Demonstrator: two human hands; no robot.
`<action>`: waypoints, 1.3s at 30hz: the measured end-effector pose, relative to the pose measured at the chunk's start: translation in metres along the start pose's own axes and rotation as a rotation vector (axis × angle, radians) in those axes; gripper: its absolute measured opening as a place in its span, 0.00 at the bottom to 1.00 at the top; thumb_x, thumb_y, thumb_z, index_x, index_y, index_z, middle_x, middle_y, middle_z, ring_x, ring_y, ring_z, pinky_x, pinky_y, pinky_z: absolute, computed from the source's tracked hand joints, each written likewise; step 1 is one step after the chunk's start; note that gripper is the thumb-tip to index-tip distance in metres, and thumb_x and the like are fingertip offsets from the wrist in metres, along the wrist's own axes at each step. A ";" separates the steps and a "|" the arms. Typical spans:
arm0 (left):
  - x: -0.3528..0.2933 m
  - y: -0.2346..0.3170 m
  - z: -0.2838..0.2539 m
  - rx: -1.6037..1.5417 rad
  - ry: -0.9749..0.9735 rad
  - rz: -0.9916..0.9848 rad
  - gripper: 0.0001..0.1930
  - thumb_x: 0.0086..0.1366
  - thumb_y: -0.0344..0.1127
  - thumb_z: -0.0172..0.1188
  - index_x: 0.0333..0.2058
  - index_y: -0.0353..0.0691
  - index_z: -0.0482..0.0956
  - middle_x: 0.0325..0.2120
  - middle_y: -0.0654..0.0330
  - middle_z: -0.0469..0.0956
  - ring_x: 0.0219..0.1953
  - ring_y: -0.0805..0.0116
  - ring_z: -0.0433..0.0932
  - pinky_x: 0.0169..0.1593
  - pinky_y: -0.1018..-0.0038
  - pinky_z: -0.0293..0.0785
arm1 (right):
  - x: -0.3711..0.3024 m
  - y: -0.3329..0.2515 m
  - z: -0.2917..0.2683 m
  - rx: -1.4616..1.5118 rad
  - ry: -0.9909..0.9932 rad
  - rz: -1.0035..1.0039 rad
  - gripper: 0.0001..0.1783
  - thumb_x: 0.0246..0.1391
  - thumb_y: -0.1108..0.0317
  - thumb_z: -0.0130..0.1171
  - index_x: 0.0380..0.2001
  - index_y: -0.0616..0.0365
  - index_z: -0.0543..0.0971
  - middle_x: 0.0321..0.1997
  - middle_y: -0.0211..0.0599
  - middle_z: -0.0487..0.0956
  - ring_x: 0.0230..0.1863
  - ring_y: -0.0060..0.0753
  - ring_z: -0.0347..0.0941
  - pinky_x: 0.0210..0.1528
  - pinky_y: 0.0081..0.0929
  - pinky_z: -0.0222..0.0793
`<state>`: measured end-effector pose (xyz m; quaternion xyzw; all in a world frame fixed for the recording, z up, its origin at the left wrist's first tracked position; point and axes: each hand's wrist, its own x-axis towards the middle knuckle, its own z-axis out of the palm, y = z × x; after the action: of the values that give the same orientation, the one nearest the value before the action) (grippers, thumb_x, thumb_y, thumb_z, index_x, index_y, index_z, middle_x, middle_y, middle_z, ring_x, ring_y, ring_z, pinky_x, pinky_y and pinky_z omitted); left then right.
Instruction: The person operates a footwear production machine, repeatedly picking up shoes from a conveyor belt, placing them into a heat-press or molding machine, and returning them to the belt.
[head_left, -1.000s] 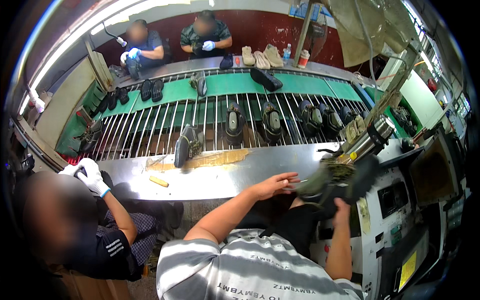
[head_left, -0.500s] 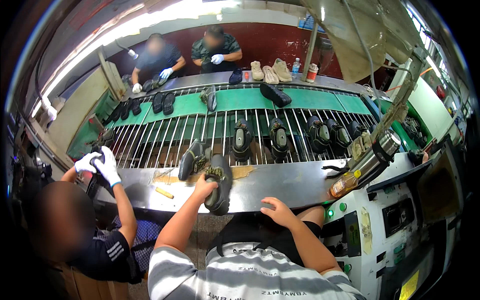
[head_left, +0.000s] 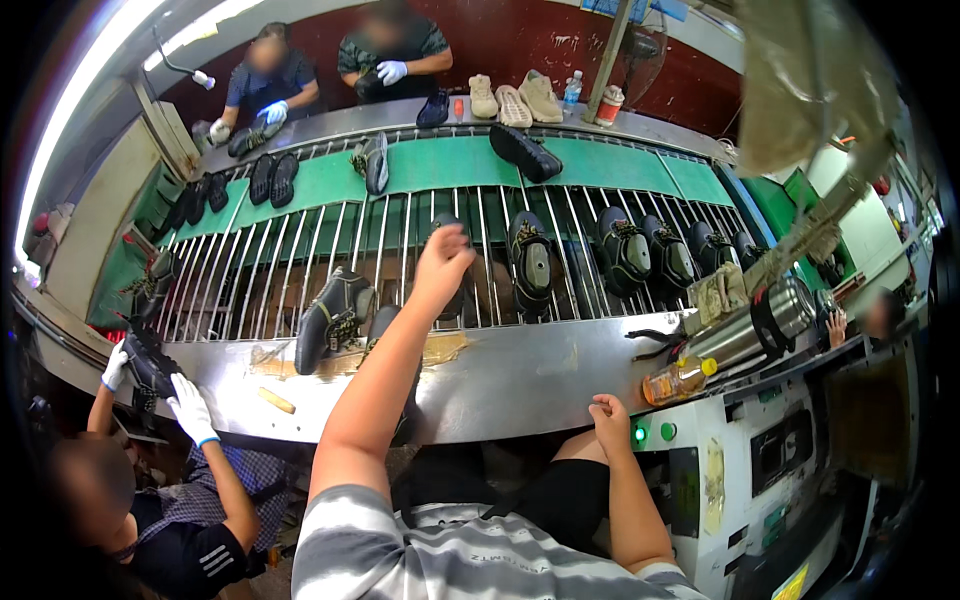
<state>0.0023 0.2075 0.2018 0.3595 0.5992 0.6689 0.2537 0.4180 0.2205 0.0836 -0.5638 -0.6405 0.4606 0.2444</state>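
Two bare hands show, wide apart. The left hand (head_left: 443, 265) is over the metal bars (head_left: 406, 240), its fingers bent above a dark shoe (head_left: 452, 303) that it mostly covers; whether they grip or touch it, I cannot tell. The right hand (head_left: 611, 428) is near the ledge (head_left: 520, 385), fingers loosely curled and holding nothing visible, just left of a green button (head_left: 668, 431). More dark laced shoes (head_left: 531, 262) lie along the bars to the right. Left of the forearm, a tilted shoe (head_left: 330, 318) lies across the near ledge and bars. At far left, a co-worker's white gloves (head_left: 190, 408) hold another shoe (head_left: 150, 366).
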 end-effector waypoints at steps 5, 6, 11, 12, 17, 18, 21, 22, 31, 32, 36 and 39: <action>0.143 -0.064 0.088 -0.316 -0.071 -0.352 0.25 0.62 0.38 0.60 0.55 0.39 0.65 0.42 0.57 0.72 0.39 0.64 0.77 0.39 0.70 0.74 | 0.046 0.016 0.026 -0.131 0.081 -0.206 0.06 0.48 0.73 0.60 0.32 0.59 0.78 0.30 0.35 0.74 0.33 0.34 0.72 0.39 0.31 0.69; 0.169 -0.083 0.100 -0.393 -0.065 -0.385 0.22 0.61 0.39 0.61 0.51 0.40 0.67 0.41 0.59 0.71 0.37 0.63 0.77 0.37 0.70 0.74 | 0.050 0.016 0.031 -0.173 0.094 -0.231 0.05 0.47 0.74 0.60 0.31 0.60 0.77 0.29 0.36 0.73 0.32 0.35 0.71 0.38 0.32 0.68; 0.295 -0.191 0.158 -0.266 0.067 -0.448 0.34 0.56 0.48 0.65 0.57 0.41 0.63 0.44 0.55 0.70 0.37 0.65 0.73 0.37 0.69 0.72 | 0.072 0.018 0.051 -0.466 0.205 -0.448 0.04 0.42 0.76 0.58 0.23 0.58 0.73 0.24 0.39 0.70 0.28 0.45 0.67 0.32 0.37 0.64; 0.315 -0.210 0.175 -0.225 0.082 -0.456 0.37 0.55 0.49 0.66 0.59 0.41 0.62 0.45 0.55 0.70 0.37 0.65 0.72 0.37 0.68 0.72 | 0.072 0.017 0.051 -0.461 0.206 -0.437 0.04 0.41 0.77 0.58 0.22 0.58 0.73 0.23 0.39 0.70 0.27 0.44 0.67 0.32 0.37 0.63; 0.402 -0.291 0.191 -0.204 0.165 -0.419 0.49 0.50 0.55 0.70 0.65 0.45 0.53 0.55 0.49 0.68 0.47 0.55 0.71 0.45 0.63 0.71 | 0.087 0.017 0.051 -0.433 0.149 -0.417 0.05 0.38 0.78 0.57 0.22 0.57 0.72 0.23 0.38 0.70 0.27 0.43 0.66 0.32 0.35 0.63; 0.409 -0.288 0.192 -0.248 0.198 -0.422 0.54 0.48 0.51 0.73 0.66 0.35 0.49 0.58 0.43 0.65 0.58 0.53 0.67 0.61 0.62 0.62 | 0.088 0.020 0.053 -0.424 0.168 -0.382 0.05 0.38 0.77 0.57 0.21 0.57 0.72 0.23 0.38 0.71 0.27 0.43 0.67 0.32 0.36 0.63; 0.453 -0.300 0.220 -0.130 0.235 -0.288 0.59 0.44 0.50 0.76 0.65 0.30 0.47 0.59 0.41 0.64 0.58 0.51 0.67 0.61 0.64 0.63 | 0.071 0.028 0.051 -0.466 0.117 -0.202 0.06 0.45 0.71 0.60 0.29 0.59 0.76 0.30 0.44 0.75 0.34 0.49 0.71 0.38 0.41 0.66; 0.463 -0.299 0.216 -0.162 0.267 -0.282 0.59 0.43 0.49 0.77 0.65 0.31 0.47 0.58 0.41 0.64 0.57 0.52 0.69 0.60 0.65 0.65 | 0.071 0.029 0.048 -0.485 0.058 -0.153 0.09 0.49 0.69 0.61 0.34 0.60 0.78 0.34 0.47 0.77 0.37 0.52 0.72 0.41 0.43 0.68; 0.482 -0.316 0.195 -0.163 0.355 -0.334 0.53 0.39 0.35 0.74 0.61 0.28 0.50 0.53 0.42 0.67 0.49 0.53 0.75 0.50 0.61 0.75 | 0.082 0.003 0.044 -0.440 0.076 -0.191 0.06 0.45 0.73 0.62 0.29 0.60 0.77 0.30 0.46 0.76 0.33 0.51 0.72 0.36 0.42 0.68; 0.475 -0.305 0.192 -0.211 0.356 -0.353 0.51 0.39 0.35 0.74 0.60 0.28 0.52 0.51 0.43 0.69 0.46 0.53 0.76 0.47 0.59 0.77 | 0.080 0.005 0.047 -0.427 0.089 -0.188 0.06 0.45 0.72 0.62 0.29 0.60 0.77 0.30 0.47 0.76 0.33 0.51 0.72 0.36 0.42 0.68; 0.434 -0.276 0.205 -0.506 0.286 -0.404 0.36 0.44 0.34 0.70 0.51 0.29 0.65 0.40 0.47 0.75 0.36 0.55 0.80 0.39 0.59 0.80 | 0.067 0.015 0.052 -0.373 0.187 -0.280 0.07 0.45 0.72 0.63 0.29 0.60 0.78 0.31 0.47 0.76 0.32 0.49 0.72 0.38 0.41 0.69; 0.370 -0.214 0.199 -0.778 0.000 -0.592 0.29 0.50 0.37 0.67 0.50 0.36 0.68 0.39 0.53 0.76 0.34 0.60 0.80 0.37 0.64 0.79 | 0.066 0.024 0.053 -0.409 0.205 -0.341 0.05 0.44 0.73 0.63 0.26 0.59 0.77 0.30 0.45 0.76 0.32 0.46 0.71 0.37 0.39 0.68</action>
<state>-0.0875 0.6490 0.0613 0.0521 0.3813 0.7424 0.5485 0.3700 0.2648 0.0251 -0.5292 -0.7776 0.2147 0.2631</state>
